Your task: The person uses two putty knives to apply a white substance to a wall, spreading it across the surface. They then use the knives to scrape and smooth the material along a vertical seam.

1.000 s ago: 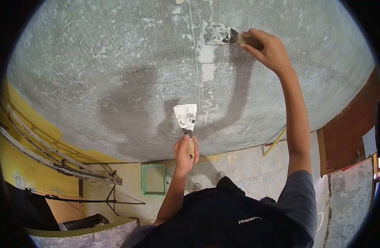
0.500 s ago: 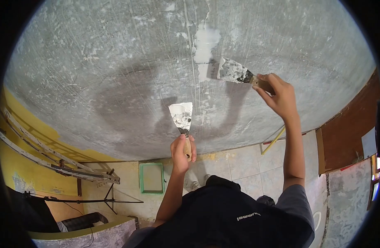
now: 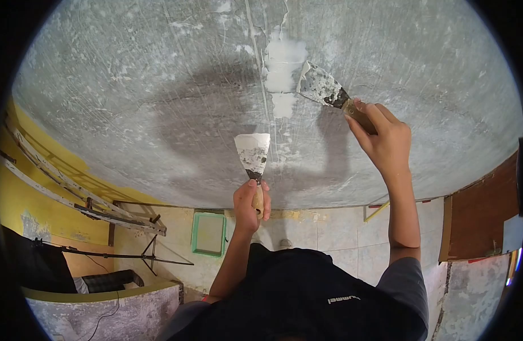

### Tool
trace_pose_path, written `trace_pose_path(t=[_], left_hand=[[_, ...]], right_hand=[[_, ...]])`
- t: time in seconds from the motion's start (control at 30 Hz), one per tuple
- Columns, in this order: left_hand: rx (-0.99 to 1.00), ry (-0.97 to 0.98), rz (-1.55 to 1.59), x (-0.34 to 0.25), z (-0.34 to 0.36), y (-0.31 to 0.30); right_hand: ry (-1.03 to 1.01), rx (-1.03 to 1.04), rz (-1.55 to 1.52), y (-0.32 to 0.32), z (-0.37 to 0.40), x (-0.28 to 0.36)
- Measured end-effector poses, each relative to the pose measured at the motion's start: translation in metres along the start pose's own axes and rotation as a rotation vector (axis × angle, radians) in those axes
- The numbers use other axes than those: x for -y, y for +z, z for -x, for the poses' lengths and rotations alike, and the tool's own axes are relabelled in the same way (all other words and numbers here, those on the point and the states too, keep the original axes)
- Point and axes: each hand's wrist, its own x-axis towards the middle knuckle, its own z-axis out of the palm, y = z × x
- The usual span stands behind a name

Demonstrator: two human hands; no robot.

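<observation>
My left hand is wrapped round the wooden handle of a putty knife, whose blade points up and carries white filler along its top edge. Higher and to the right, my right hand grips a second putty knife by its handle. That blade, smeared with white and dark spots, is tilted up to the left, its edge at the right side of a white filler patch. The patch lies on the grey wall beside a vertical line; a thin crack runs above it.
A green tray stands on the tiled floor near the wall's foot. At the left are a ladder and a black stand. A yellow strip lies right of my body, and a brown panel is at the far right.
The right putty knife has tilted more steeply, its blade edge now higher beside the patch. More white filler shows at the patch's middle. The view has shifted slightly.
</observation>
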Motion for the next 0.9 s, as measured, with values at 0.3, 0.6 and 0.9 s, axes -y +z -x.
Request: trace_pose_path(t=[0.3, 0.6, 0.9], left_hand=[[0.027, 0.003, -0.032, 0.007, -0.009, 0.011], [0.015, 0.001, -0.001, 0.003, -0.005, 0.003], [-0.019, 0.000, -0.002, 0.003, 0.000, -0.009]], right_hand=[[-0.028, 0.005, -0.180, 0.019, -0.004, -0.003], [0.456, 0.222, -1.004, 0.000, 0.010, -0.014], [0.555, 0.224, -0.902, -0.019, -0.013, -0.015]])
